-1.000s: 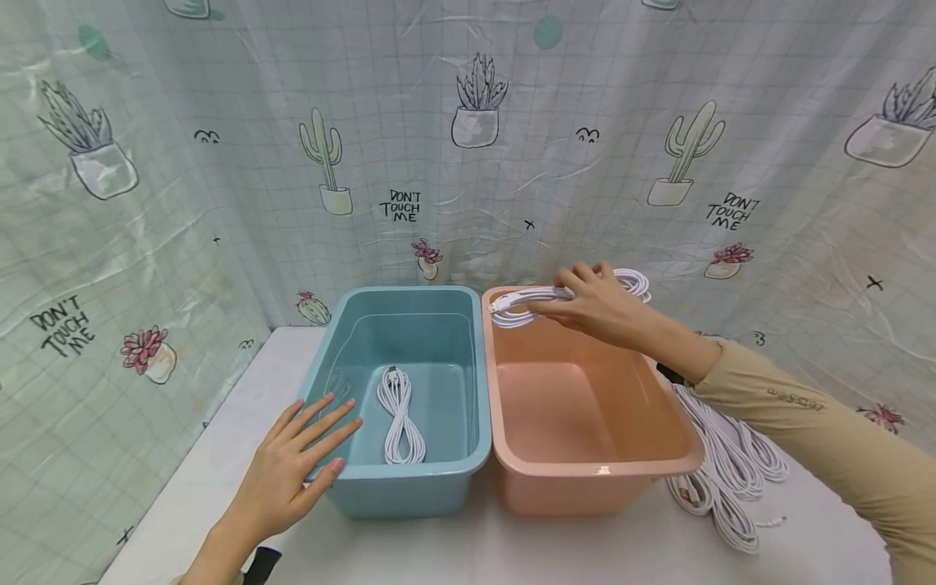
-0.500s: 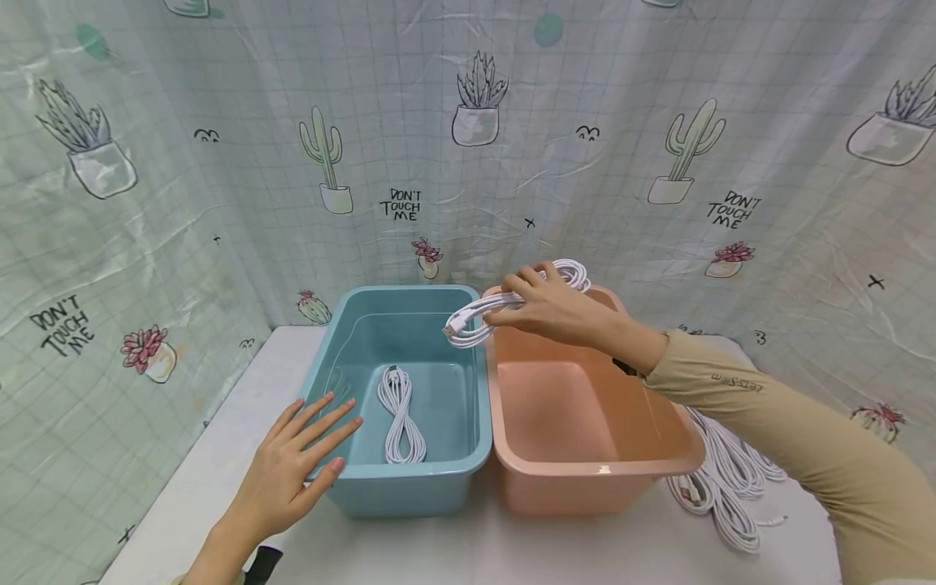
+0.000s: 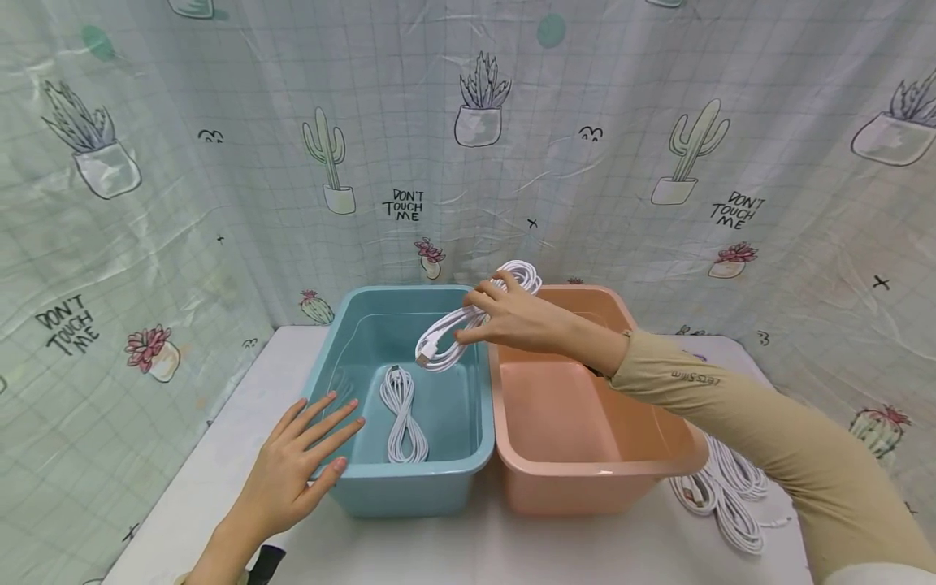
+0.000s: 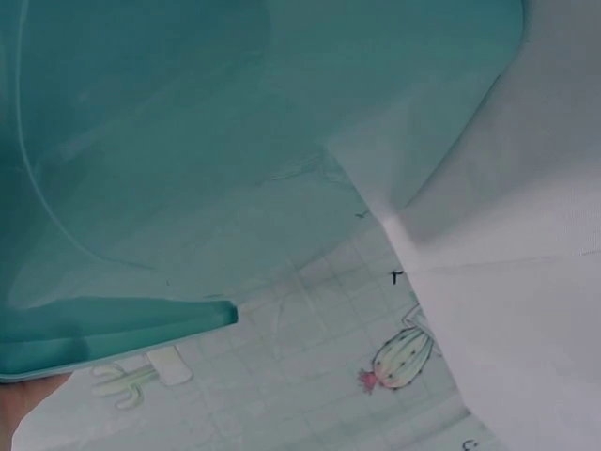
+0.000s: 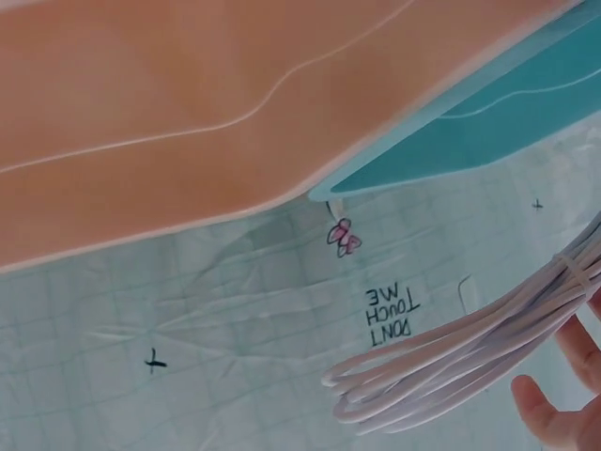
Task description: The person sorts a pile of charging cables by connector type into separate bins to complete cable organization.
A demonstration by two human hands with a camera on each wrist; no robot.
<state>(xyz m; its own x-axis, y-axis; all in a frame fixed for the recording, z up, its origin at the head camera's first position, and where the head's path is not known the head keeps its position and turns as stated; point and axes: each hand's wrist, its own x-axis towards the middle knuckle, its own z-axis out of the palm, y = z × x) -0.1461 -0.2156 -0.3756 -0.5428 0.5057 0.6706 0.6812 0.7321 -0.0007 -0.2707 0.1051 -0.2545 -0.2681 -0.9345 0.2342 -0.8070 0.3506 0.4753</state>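
My right hand grips a coiled white cable above the inner edge of the blue bin, its USB plug pointing down and left. In the right wrist view, loops of the same cable stick out beside my fingertips. Another white cable bundle lies on the floor of the blue bin. With fingers spread, my left hand rests on that bin's left front rim. Only a sliver of the left hand shows in the left wrist view, below the rim.
An orange bin stands to the right, against the blue one. Several more white cable bundles lie on the white table beyond it, partly behind my right sleeve. A cactus-print curtain hangs behind and at the sides.
My right hand has carried the coiled cable leftward, from over the orange bin to over the right side of the blue bin. The left hand has stayed on the rim.
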